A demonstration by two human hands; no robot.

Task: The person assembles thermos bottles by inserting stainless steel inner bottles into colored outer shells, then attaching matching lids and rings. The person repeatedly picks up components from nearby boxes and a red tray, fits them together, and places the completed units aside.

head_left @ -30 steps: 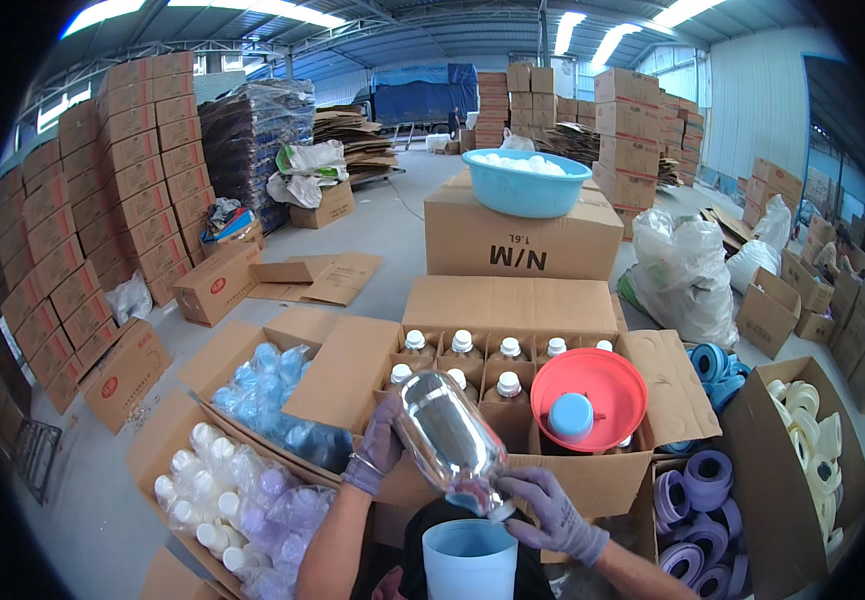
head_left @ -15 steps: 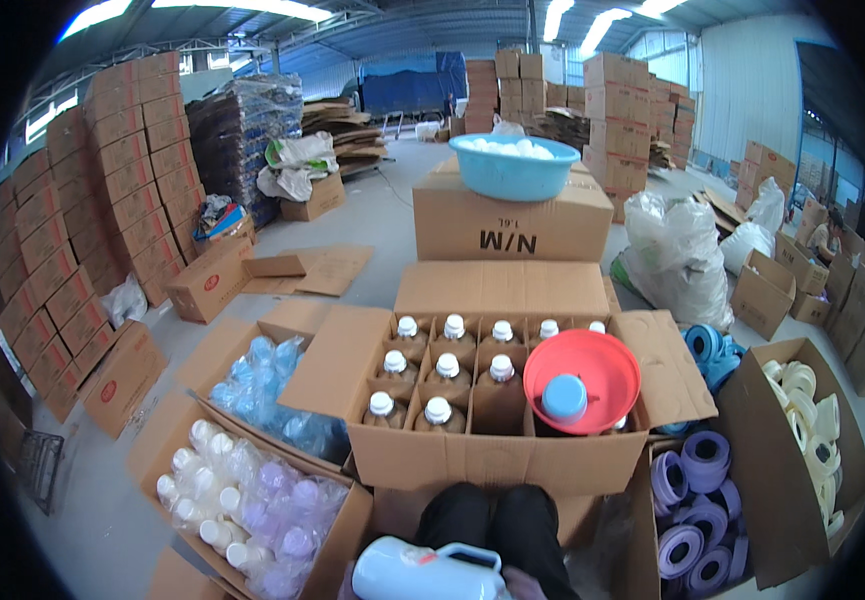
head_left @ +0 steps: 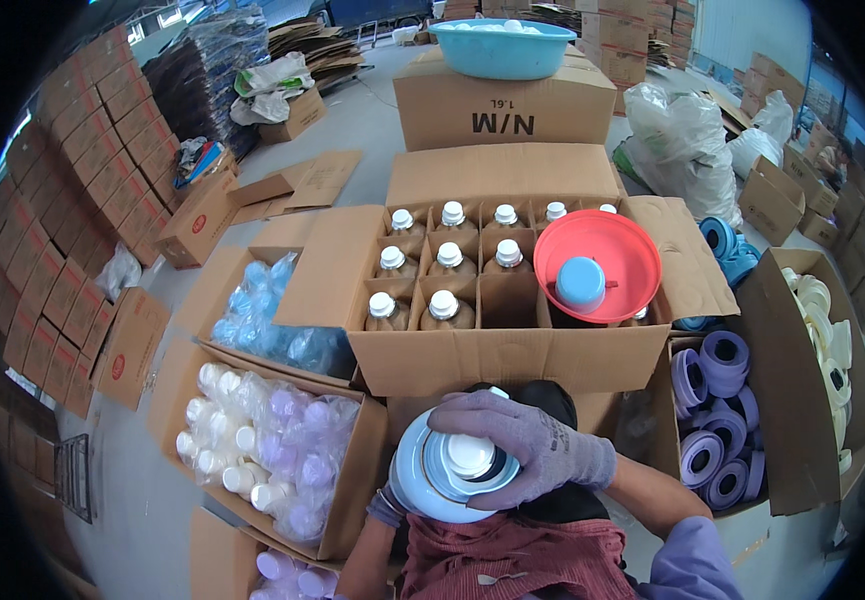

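Note:
On my lap a light blue vacuum flask (head_left: 410, 468) points its top up at me, with a white stopper (head_left: 470, 456) in its mouth. My right hand (head_left: 542, 440), in a grey-purple glove, is wrapped over the flask's top, its fingers round the collar beside the stopper. My left hand (head_left: 385, 506), gloved too, grips the flask low on its left side; most of its fingers are hidden behind the body. Ahead stands an open divided carton (head_left: 512, 362) with several brownish bottles (head_left: 445, 310) capped in white. A red basin (head_left: 642, 262) holding a light blue cup-shaped lid (head_left: 580, 280) rests over its right side.
To the left, open cartons hold bagged white stoppers (head_left: 214, 462), purple lids (head_left: 297, 470) and blue parts (head_left: 252, 310). Purple rings (head_left: 700, 458) and cream rings (head_left: 837, 385) fill boxes at right. A blue basin (head_left: 502, 50) of white pieces tops a closed carton (head_left: 422, 110) beyond.
The flask has turned from lying on its side to top up and moved higher in the picture. Both gloved hands now show on it. My view has tilted downward.

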